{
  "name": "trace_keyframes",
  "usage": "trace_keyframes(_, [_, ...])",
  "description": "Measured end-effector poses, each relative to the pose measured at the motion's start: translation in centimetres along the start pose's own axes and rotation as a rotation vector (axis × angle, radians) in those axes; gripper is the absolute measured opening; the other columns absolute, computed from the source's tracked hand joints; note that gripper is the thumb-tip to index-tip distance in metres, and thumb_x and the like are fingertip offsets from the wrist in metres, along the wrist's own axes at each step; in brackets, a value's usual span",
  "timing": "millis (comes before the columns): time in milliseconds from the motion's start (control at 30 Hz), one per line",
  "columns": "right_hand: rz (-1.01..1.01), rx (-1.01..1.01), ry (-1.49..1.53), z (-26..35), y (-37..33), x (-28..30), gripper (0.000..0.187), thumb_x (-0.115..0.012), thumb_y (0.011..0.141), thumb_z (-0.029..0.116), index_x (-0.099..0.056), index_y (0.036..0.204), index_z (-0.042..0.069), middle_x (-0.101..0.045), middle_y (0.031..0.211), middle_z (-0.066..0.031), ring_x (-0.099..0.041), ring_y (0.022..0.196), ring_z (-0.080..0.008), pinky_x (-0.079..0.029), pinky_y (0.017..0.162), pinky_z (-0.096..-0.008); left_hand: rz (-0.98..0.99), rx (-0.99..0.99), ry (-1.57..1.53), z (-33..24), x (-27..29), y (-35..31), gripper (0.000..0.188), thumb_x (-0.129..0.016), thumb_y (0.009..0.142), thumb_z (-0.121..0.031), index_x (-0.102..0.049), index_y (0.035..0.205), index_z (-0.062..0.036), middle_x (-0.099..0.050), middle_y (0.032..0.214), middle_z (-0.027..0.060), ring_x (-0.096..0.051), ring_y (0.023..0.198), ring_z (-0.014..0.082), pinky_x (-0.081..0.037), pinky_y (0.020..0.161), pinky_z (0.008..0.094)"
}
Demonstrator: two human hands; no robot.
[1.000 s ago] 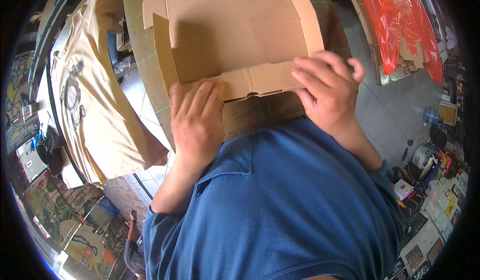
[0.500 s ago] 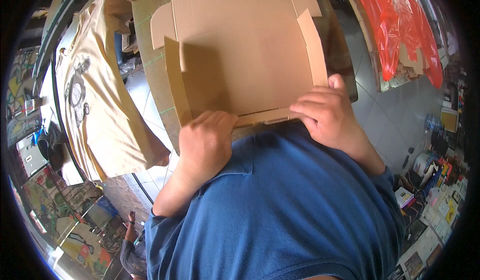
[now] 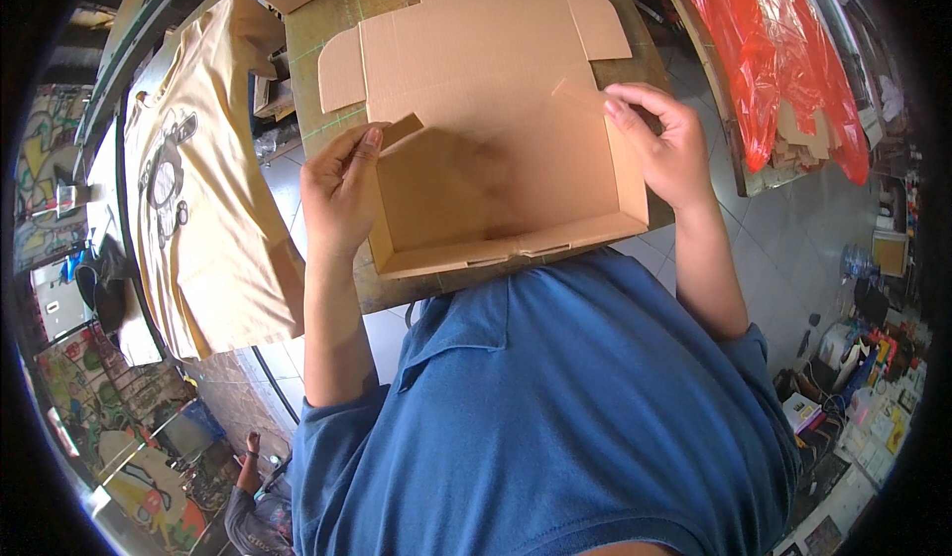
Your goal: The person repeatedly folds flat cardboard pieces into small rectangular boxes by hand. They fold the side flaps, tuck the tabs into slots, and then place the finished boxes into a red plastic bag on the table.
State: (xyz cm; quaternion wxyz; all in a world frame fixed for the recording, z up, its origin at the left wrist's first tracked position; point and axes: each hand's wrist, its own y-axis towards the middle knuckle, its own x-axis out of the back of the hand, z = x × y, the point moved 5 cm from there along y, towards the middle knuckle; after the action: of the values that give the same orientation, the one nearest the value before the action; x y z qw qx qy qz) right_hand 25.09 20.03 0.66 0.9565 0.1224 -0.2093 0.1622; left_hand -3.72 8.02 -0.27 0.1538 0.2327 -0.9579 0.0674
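Corrugated cardboard box (image 3: 496, 149); left hand (image 3: 342, 194), right hand (image 3: 664, 149) grip side walls

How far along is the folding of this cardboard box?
Done: the cardboard box has its near wall standing on the table. In hand: the left hand and right hand each raise a side wall, a small flap bent at the left fingertips. Left: the lid panel lies flat, unclosed.

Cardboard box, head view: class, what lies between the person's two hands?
In the head view, only the open cardboard box lies between them: its bare inner floor, with the left hand on its left wall and the right hand on its right wall.
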Motion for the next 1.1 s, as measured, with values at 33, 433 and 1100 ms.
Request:
trace_keyframes(33, [0.031, -0.046, 0.05, -0.4, 0.3, 0.1, 0.024, -0.068, 0.087, 0.021, -0.069, 0.096, -0.001, -0.069, 0.088, -0.0057, -0.061, 0.083, -0.0098, -0.047, 0.076, -0.0247, 0.031, 0.032, -0.022, 0.3, 0.0, 0.2, 0.021, -0.059, 0.094, -0.014, -0.069, 0.1, 0.0035, -0.063, 0.078, 0.0002, -0.052, 0.071, 0.0041, -0.04, 0.064, 0.0175])
trace_keyframes(433, [0.22, -0.078, 0.078, -2.1, 0.9, -0.5, 0.022, -0.069, 0.086, 0.023, -0.071, 0.089, 0.002, -0.067, 0.1, -0.0043, -0.058, 0.071, -0.0089, -0.046, 0.064, -0.0231, 0.173, 0.135, 0.096, 0.0, 0.4, 0.5, 0.023, -0.063, 0.087, -0.014, -0.069, 0.1, 0.0042, -0.069, 0.087, 0.0069, -0.06, 0.075, 0.0075, -0.045, 0.066, 0.0215])
trace_keyframes(1100, [0.227, -0.108, 0.222, -1.9, -1.0, 0.0, 0.019, -0.075, 0.079, 0.016, -0.072, 0.091, 0.002, -0.057, 0.125, -0.0197, -0.058, 0.11, -0.0247, -0.046, 0.092, -0.0344, 0.093, 0.336, -0.225, 0.9, 1.2, -1.4, 0.064, -0.066, 0.083, -0.001, -0.032, 0.136, 0.0127, -0.06, 0.099, 0.0133, -0.061, 0.09, 0.0155, -0.047, 0.072, 0.0229])
